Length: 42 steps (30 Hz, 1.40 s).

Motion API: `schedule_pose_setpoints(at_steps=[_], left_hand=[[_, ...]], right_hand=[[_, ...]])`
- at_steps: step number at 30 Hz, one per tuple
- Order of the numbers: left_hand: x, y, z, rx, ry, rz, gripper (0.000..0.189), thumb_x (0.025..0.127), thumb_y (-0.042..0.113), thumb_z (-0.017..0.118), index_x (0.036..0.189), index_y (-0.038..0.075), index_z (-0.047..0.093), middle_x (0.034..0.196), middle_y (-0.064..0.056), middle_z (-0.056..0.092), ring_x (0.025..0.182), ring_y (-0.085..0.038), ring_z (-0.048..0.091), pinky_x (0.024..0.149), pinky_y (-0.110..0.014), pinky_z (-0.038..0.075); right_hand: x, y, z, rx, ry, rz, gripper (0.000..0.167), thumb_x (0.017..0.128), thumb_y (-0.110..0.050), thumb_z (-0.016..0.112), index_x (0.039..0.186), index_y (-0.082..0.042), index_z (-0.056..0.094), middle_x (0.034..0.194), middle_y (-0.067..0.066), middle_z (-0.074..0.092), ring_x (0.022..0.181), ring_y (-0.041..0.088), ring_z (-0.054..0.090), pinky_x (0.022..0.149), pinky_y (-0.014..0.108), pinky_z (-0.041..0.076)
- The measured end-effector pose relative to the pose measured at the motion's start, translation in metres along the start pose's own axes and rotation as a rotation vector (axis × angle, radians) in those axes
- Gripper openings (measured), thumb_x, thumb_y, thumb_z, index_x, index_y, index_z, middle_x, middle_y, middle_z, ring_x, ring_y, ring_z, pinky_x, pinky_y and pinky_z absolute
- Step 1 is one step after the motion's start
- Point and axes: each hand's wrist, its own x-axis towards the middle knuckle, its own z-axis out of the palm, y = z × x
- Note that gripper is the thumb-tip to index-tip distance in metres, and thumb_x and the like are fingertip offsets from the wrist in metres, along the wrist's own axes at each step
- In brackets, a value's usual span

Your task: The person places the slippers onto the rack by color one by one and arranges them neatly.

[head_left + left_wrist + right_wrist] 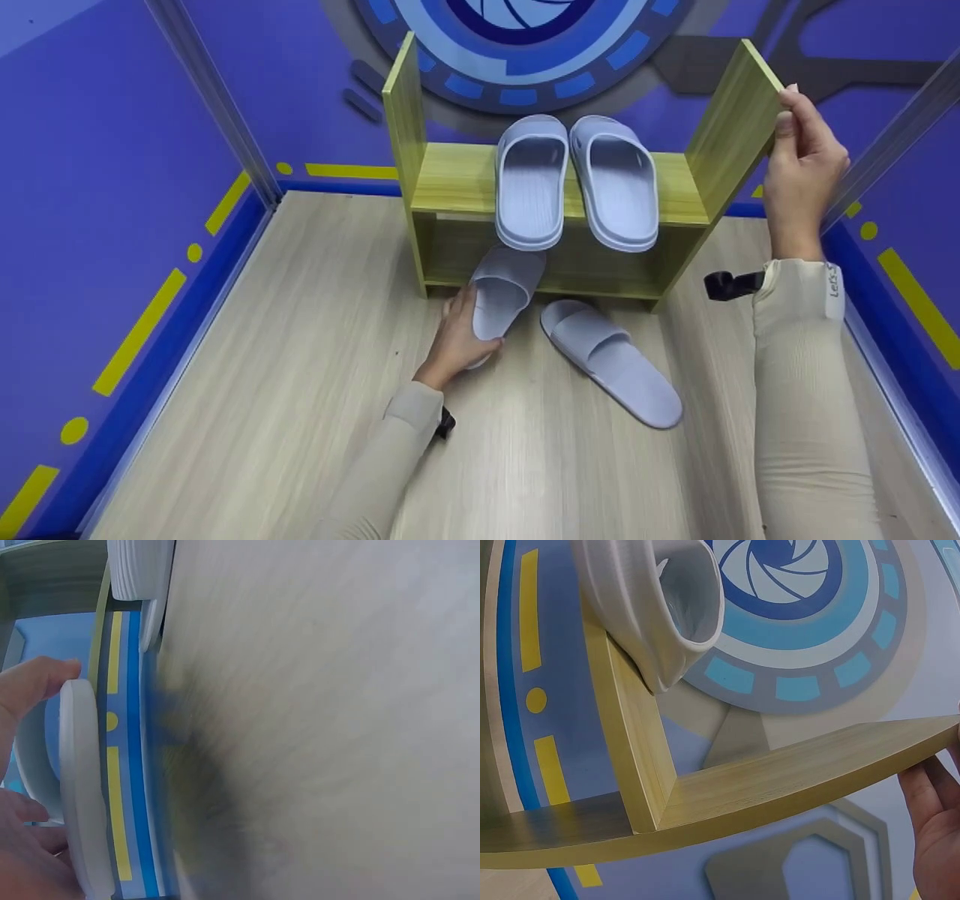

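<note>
A grey slide slipper (499, 304) is gripped by my left hand (456, 341), its toe end pointing at the lower opening of a wooden shoe rack (457, 176). In the left wrist view my thumb and fingers hold the edges of that slipper (82, 787). My right hand (806, 157) pinches the top of the rack's right side panel (739, 127); the right wrist view also shows the hand (937, 825) on the panel's end. Two clog-like slippers (531, 184) (616, 184) sit side by side on the upper shelf. Another grey slide slipper (611, 364) lies tilted on the floor before the rack.
Blue printed walls with yellow stripes stand left (112, 187), behind and right of the rack. The floor (300, 337) is pale wood-look board. Both wrists carry black camera mounts (731, 285).
</note>
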Motion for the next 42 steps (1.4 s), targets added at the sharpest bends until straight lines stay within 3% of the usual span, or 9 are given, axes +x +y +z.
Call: schedule_pose_setpoints(at_steps=[4, 8, 11, 15, 21, 27, 34, 38, 42], left_hand=[[0.001, 0.003, 0.004, 0.011, 0.027, -0.03, 0.104, 0.067, 0.03, 0.082, 0.151, 0.004, 0.026, 0.148, -0.024, 0.036, 0.13, -0.039, 0.035, 0.105, -0.05, 0.039], [0.004, 0.007, 0.008, 0.03, 0.069, -0.053, 0.102, 0.067, 0.033, 0.081, 0.15, 0.004, 0.029, 0.147, -0.022, 0.038, 0.127, -0.038, 0.036, 0.103, -0.051, 0.038], [0.007, 0.011, 0.011, 0.057, 0.092, -0.068, 0.101, 0.067, 0.036, 0.081, 0.15, 0.006, 0.03, 0.146, -0.019, 0.04, 0.125, -0.037, 0.037, 0.101, -0.051, 0.038], [0.01, 0.015, 0.014, 0.079, 0.11, -0.091, 0.102, 0.067, 0.038, 0.082, 0.15, 0.007, 0.031, 0.144, -0.015, 0.042, 0.124, -0.036, 0.038, 0.1, -0.051, 0.038], [0.016, 0.017, 0.019, 0.097, 0.13, -0.115, 0.102, 0.068, 0.039, 0.082, 0.149, 0.006, 0.03, 0.142, -0.015, 0.045, 0.125, -0.037, 0.037, 0.102, -0.051, 0.038], [0.02, 0.018, 0.02, 0.081, 0.186, -0.098, 0.102, 0.067, 0.038, 0.084, 0.146, 0.0, 0.032, 0.141, -0.02, 0.045, 0.123, -0.038, 0.041, 0.099, -0.049, 0.042], [0.023, 0.017, 0.02, 0.128, 0.233, -0.058, 0.098, 0.064, 0.04, 0.085, 0.143, 0.002, 0.041, 0.132, -0.024, 0.049, 0.116, -0.039, 0.046, 0.09, -0.047, 0.048], [0.023, 0.016, 0.02, 0.144, 0.241, -0.05, 0.098, 0.064, 0.042, 0.084, 0.143, 0.003, 0.042, 0.133, -0.024, 0.05, 0.119, -0.041, 0.045, 0.091, -0.049, 0.047], [0.026, 0.016, 0.022, 0.167, 0.244, -0.053, 0.096, 0.065, 0.044, 0.084, 0.142, 0.002, 0.043, 0.133, -0.022, 0.051, 0.12, -0.041, 0.045, 0.094, -0.05, 0.045]], right_hand=[[0.0, -0.001, 0.001, -0.003, -0.002, -0.005, 0.025, 0.092, -0.016, 0.059, 0.112, -0.014, 0.073, 0.13, 0.003, 0.062, 0.114, 0.004, 0.061, 0.081, 0.011, 0.048], [0.0, -0.001, 0.001, 0.008, -0.003, -0.008, 0.025, 0.092, -0.018, 0.059, 0.112, -0.014, 0.073, 0.13, 0.003, 0.062, 0.091, -0.001, 0.064, 0.071, 0.01, 0.044], [0.002, 0.004, 0.001, -0.005, -0.003, -0.015, 0.026, 0.092, -0.02, 0.058, 0.113, -0.016, 0.073, 0.13, 0.001, 0.063, 0.061, -0.004, 0.049, 0.059, 0.015, 0.034], [0.006, 0.013, -0.001, -0.021, -0.004, -0.016, 0.025, 0.092, -0.021, 0.058, 0.113, -0.018, 0.073, 0.13, -0.002, 0.063, 0.052, -0.001, 0.038, 0.056, 0.015, 0.033], [0.007, 0.018, -0.002, -0.024, 0.001, -0.017, 0.025, 0.092, -0.021, 0.058, 0.112, -0.018, 0.073, 0.13, -0.003, 0.063, 0.057, -0.002, 0.044, 0.059, 0.015, 0.038], [0.002, 0.005, -0.001, -0.032, 0.017, -0.021, 0.023, 0.093, -0.017, 0.059, 0.112, -0.017, 0.073, 0.129, -0.001, 0.063, 0.063, -0.007, 0.052, 0.061, 0.013, 0.037], [-0.002, -0.002, -0.001, -0.045, 0.016, -0.014, 0.024, 0.093, -0.018, 0.058, 0.113, -0.016, 0.073, 0.13, -0.001, 0.063, 0.056, -0.005, 0.044, 0.057, 0.015, 0.031], [-0.001, 0.001, 0.0, -0.035, 0.012, -0.017, 0.025, 0.092, -0.02, 0.059, 0.113, -0.016, 0.073, 0.13, -0.001, 0.062, 0.059, -0.005, 0.048, 0.057, 0.015, 0.028], [-0.001, 0.001, 0.0, -0.019, 0.009, -0.016, 0.025, 0.092, -0.019, 0.059, 0.113, -0.014, 0.073, 0.129, 0.001, 0.063, 0.088, -0.002, 0.064, 0.07, 0.01, 0.041]])
